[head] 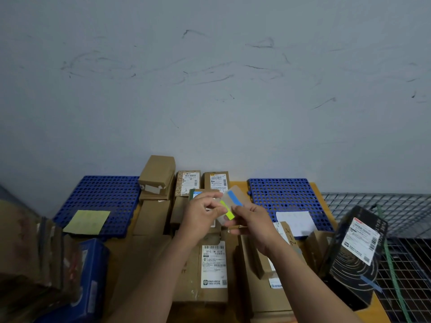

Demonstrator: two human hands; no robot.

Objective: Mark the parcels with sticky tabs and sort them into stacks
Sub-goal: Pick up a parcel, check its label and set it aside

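at the far left sit blurred brown parcels (30,248) with a blue box (93,271) beside them. behind these a blue perforated mat (100,194) carries a yellow-green paper (87,221). cardboard parcels fill the middle of the counter (319,190), with a tall stack (158,173) at the wall and a labelled parcel (213,264) lying flat nearest the person. above that parcel the left hand (200,215) has its fingers curled, thumb and forefinger pinching the end of a yellow-green tab (227,212) on a clear tab sheet (235,194), which also bears a blue tab (234,198). the right hand (254,220) grips the sheet's lower edge, holding it tilted in the air. further right a second blue mat (286,197) holds a white paper (296,221). a black labelled box (352,255) leans at the counter's right edge, against a wire rack (384,206).
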